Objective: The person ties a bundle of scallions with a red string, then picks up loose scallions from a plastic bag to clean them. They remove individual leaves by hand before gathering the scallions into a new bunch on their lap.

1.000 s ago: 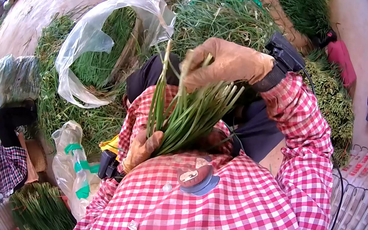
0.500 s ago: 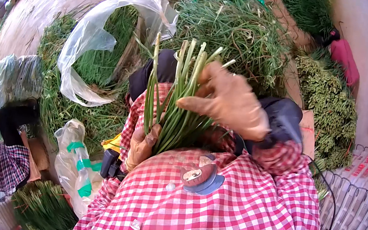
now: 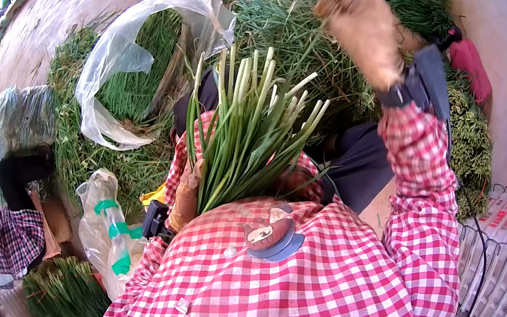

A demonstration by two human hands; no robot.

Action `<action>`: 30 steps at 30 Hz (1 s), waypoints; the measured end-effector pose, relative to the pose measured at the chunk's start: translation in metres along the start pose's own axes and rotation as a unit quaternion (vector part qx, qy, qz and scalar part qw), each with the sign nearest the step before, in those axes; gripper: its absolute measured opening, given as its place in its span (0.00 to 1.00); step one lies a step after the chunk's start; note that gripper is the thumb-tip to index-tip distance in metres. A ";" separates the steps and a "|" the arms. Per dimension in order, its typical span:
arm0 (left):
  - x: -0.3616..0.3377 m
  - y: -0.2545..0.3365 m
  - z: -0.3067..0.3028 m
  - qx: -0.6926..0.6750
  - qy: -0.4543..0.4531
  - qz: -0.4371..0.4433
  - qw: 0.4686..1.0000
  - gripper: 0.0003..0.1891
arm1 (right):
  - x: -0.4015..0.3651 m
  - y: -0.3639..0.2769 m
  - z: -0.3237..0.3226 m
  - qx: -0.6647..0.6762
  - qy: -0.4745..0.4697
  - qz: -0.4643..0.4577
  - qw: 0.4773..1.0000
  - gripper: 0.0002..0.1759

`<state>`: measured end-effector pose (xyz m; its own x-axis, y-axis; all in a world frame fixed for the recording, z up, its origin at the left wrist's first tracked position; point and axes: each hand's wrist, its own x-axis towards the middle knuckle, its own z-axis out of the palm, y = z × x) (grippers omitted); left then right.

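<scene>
My left hand, in a tan work glove, is closed around the lower part of a bunch of long green vegetable stalks. Their pale ends point up and fan apart against my checked shirt. My right hand, gloved too, is stretched far forward over the large heap of loose green stalks. Motion smears its fingers. A pale streak shows at its fingertips, and I cannot make out whether it is a stalk.
Left of the heap, a clear plastic bag lies open around more greens. Rolled plastic with green tape is by my left side. A green pile and white racks stand at right. A co-worker's checked sleeve shows at left.
My right hand has moved from beside the bunch forward and up over the heap. The bunch in my left hand now fans out wider and leans more to the right.
</scene>
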<state>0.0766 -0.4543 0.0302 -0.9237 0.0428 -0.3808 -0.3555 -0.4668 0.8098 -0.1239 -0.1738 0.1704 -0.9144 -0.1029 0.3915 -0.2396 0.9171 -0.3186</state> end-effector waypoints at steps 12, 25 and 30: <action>0.001 0.000 -0.004 0.012 -0.004 -0.006 1.000 0.27 | -0.063 -0.048 0.045 0.157 -0.246 -0.142 0.946 0.15; 0.003 -0.002 -0.010 0.002 -0.011 -0.008 1.000 0.28 | -0.038 -0.036 0.043 0.280 -0.285 -0.111 0.910 0.14; -0.001 -0.002 -0.013 -0.003 -0.010 -0.005 1.000 0.28 | -0.007 -0.006 0.046 0.366 -0.300 0.094 0.876 0.11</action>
<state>0.0796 -0.4648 0.0234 -0.9228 0.0662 -0.3796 -0.3643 -0.4711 0.8033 -0.1310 -0.1965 0.1298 -0.9146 -0.3616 -0.1809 -0.0109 0.4694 -0.8829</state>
